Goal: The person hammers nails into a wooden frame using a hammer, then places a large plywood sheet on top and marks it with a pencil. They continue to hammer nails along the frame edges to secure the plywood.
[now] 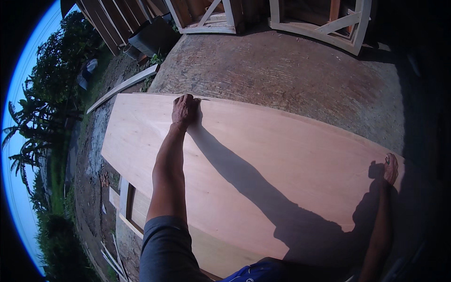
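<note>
A long, pale pinkish plywood sheet (282, 160) stretches across the middle, in sunlight. My left hand (184, 110) is at its far edge, left of centre, with the fingers curled over that edge. Near the sheet's right end is my right hand (390, 168), its fingers curled closed. Whether they grip the sheet's edge or some small thing, I cannot make out. Shadows of both arms fall across the wood. Under the sheet's near left side, part of a wooden frame (125, 202) shows, with another panel next to it.
Rough brown ground (282, 70) lies beyond the sheet. Two braced wooden frames (324, 28) stand at the far side. A narrow board (124, 87) rests on the ground at far left, near a dark container (152, 37). Thin wood strips (112, 258) lie at lower left; trees (56, 61) stand beyond.
</note>
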Action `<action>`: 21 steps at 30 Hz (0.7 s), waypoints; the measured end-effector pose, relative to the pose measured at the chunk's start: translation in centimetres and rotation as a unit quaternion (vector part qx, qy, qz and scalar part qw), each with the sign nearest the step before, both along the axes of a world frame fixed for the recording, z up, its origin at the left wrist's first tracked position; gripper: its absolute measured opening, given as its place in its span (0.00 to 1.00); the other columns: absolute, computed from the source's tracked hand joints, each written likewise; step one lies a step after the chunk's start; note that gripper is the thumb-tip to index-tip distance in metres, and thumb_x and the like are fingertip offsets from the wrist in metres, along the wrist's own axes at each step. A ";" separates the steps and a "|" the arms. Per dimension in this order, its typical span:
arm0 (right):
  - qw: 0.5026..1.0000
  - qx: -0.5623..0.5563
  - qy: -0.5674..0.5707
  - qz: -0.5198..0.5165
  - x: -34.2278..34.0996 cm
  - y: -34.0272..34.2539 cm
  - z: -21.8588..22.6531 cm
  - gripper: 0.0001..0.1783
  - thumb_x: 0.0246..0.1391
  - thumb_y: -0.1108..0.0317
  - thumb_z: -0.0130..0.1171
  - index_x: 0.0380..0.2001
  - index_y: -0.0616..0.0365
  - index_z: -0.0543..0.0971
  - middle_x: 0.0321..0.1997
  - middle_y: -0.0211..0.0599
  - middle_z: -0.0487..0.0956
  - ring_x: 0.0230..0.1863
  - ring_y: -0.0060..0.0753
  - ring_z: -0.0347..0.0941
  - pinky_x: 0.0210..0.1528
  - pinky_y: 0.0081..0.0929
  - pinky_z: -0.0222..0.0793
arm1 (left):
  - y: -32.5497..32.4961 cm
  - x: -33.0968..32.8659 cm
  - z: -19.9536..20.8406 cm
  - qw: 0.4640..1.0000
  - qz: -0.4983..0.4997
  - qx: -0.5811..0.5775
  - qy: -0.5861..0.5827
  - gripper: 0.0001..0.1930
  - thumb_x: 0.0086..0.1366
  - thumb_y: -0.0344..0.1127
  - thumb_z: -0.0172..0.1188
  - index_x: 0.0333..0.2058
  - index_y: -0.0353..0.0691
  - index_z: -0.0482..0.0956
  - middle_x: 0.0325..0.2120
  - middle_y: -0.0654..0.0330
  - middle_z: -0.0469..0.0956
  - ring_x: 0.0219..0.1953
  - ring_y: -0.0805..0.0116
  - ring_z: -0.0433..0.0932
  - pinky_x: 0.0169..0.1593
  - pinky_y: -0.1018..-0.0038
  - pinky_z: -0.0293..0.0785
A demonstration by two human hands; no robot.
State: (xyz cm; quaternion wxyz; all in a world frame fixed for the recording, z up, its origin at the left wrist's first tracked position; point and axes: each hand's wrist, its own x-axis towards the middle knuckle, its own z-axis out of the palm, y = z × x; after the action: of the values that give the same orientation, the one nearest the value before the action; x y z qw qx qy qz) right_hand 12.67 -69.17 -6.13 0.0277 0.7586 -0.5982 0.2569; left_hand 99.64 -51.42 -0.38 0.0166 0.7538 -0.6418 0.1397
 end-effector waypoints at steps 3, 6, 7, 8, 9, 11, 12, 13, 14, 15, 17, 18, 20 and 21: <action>0.998 -0.041 0.049 -0.005 -0.9 -0.3 0.8 0.17 0.64 0.71 0.51 0.55 0.51 0.76 0.57 0.44 0.78 0.59 0.50 0.74 0.59 0.43 0.71 | -0.7 -0.1 -2.5 0.998 -0.011 -0.063 -0.012 0.09 0.69 0.41 0.54 0.39 0.47 0.80 0.39 0.60 0.75 0.49 0.57 0.74 0.54 0.57 0.66; 0.998 -0.039 0.055 -0.016 -0.3 0.1 0.6 0.17 0.64 0.73 0.49 0.54 0.51 0.76 0.57 0.43 0.78 0.59 0.51 0.74 0.59 0.44 0.71 | -1.6 1.4 -3.2 0.997 0.003 -0.075 -0.006 0.07 0.69 0.40 0.54 0.36 0.46 0.78 0.37 0.59 0.74 0.48 0.58 0.74 0.54 0.57 0.65; 0.998 -0.032 0.047 -0.020 -0.1 0.3 0.6 0.17 0.63 0.73 0.49 0.54 0.51 0.76 0.58 0.43 0.78 0.59 0.51 0.74 0.59 0.44 0.70 | -1.6 1.5 -3.4 0.997 0.010 -0.076 0.002 0.07 0.69 0.40 0.54 0.35 0.46 0.78 0.37 0.59 0.74 0.48 0.58 0.74 0.55 0.57 0.64; 0.999 -0.024 0.039 -0.019 0.6 0.4 0.7 0.17 0.63 0.73 0.48 0.54 0.51 0.76 0.58 0.43 0.78 0.60 0.51 0.74 0.59 0.44 0.70 | -1.0 1.8 -3.7 0.997 0.022 -0.075 0.009 0.07 0.69 0.40 0.54 0.35 0.46 0.78 0.37 0.59 0.74 0.48 0.58 0.74 0.55 0.57 0.64; 0.998 -0.013 0.048 -0.024 1.3 0.5 0.8 0.17 0.64 0.73 0.48 0.54 0.51 0.76 0.58 0.43 0.77 0.60 0.51 0.73 0.60 0.44 0.70 | -0.4 2.2 -3.7 0.996 0.011 -0.086 -0.002 0.08 0.70 0.39 0.53 0.36 0.45 0.77 0.37 0.59 0.75 0.48 0.58 0.74 0.56 0.57 0.63; 0.997 0.009 0.069 -0.037 2.0 0.5 1.3 0.17 0.64 0.72 0.48 0.54 0.51 0.76 0.59 0.43 0.77 0.61 0.51 0.73 0.60 0.45 0.70 | 0.2 2.7 -3.4 0.994 0.043 -0.075 0.064 0.09 0.70 0.43 0.53 0.39 0.46 0.77 0.40 0.57 0.79 0.51 0.53 0.74 0.59 0.56 0.62; 0.997 0.011 0.073 -0.038 2.2 0.6 1.3 0.17 0.64 0.72 0.49 0.54 0.51 0.76 0.59 0.43 0.77 0.61 0.51 0.72 0.60 0.45 0.69 | 0.3 2.6 -3.2 0.991 0.057 -0.070 0.099 0.10 0.70 0.44 0.53 0.41 0.46 0.77 0.42 0.56 0.80 0.53 0.51 0.74 0.61 0.56 0.62; 0.996 0.014 0.075 -0.039 2.6 0.8 1.3 0.17 0.64 0.72 0.49 0.54 0.51 0.76 0.58 0.43 0.77 0.61 0.51 0.72 0.61 0.45 0.69 | 0.3 2.5 -2.9 0.992 0.050 -0.079 0.090 0.10 0.70 0.43 0.53 0.39 0.45 0.77 0.40 0.56 0.79 0.51 0.52 0.74 0.60 0.57 0.62; 0.996 0.012 0.080 -0.043 2.0 0.5 1.4 0.16 0.64 0.72 0.49 0.54 0.51 0.76 0.58 0.43 0.77 0.61 0.51 0.72 0.61 0.46 0.69 | -0.3 1.9 -2.9 0.991 0.040 -0.092 0.083 0.10 0.70 0.43 0.53 0.38 0.44 0.77 0.39 0.56 0.78 0.49 0.53 0.74 0.59 0.57 0.62; 0.995 0.009 0.082 -0.051 1.4 0.4 1.6 0.16 0.64 0.72 0.49 0.53 0.51 0.76 0.58 0.44 0.77 0.61 0.52 0.72 0.61 0.46 0.69 | -1.0 1.3 -2.6 0.991 0.028 -0.105 0.076 0.10 0.69 0.42 0.53 0.37 0.43 0.77 0.37 0.56 0.77 0.48 0.55 0.74 0.58 0.57 0.63; 0.993 0.003 0.087 -0.080 -0.8 0.8 1.6 0.16 0.63 0.73 0.49 0.52 0.52 0.76 0.57 0.44 0.77 0.61 0.52 0.72 0.61 0.46 0.69 | -2.6 0.8 -1.5 0.988 0.016 -0.131 0.079 0.11 0.70 0.43 0.53 0.37 0.43 0.76 0.38 0.56 0.78 0.47 0.53 0.75 0.57 0.57 0.63; 0.997 0.005 0.060 -0.046 -0.8 1.0 1.4 0.15 0.63 0.73 0.50 0.52 0.53 0.76 0.57 0.44 0.77 0.61 0.52 0.72 0.61 0.47 0.68 | -3.3 0.4 -1.5 0.986 0.003 -0.142 0.087 0.11 0.70 0.44 0.52 0.36 0.43 0.76 0.38 0.55 0.78 0.47 0.53 0.75 0.57 0.57 0.63; 0.999 -0.002 0.033 0.025 0.6 1.7 2.6 0.13 0.63 0.71 0.51 0.50 0.56 0.76 0.54 0.46 0.79 0.59 0.54 0.73 0.61 0.47 0.68 | -2.6 -1.0 -1.6 0.991 0.005 -0.122 0.046 0.09 0.70 0.40 0.54 0.34 0.42 0.74 0.34 0.55 0.76 0.45 0.52 0.74 0.52 0.56 0.67; 0.996 -0.047 -0.007 0.080 3.5 1.9 3.6 0.12 0.64 0.70 0.50 0.48 0.58 0.78 0.50 0.48 0.81 0.53 0.55 0.77 0.57 0.44 0.73 | -1.4 -2.8 -0.2 0.996 -0.006 -0.082 -0.030 0.08 0.69 0.38 0.56 0.33 0.42 0.73 0.32 0.54 0.75 0.43 0.51 0.74 0.51 0.55 0.67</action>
State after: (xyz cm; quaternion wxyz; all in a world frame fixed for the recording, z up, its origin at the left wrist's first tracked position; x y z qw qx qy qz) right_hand 16.20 -67.25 -2.52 0.0384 0.8002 -0.5229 0.2911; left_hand 96.87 -52.86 -0.54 0.0596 0.7412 -0.6333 0.2144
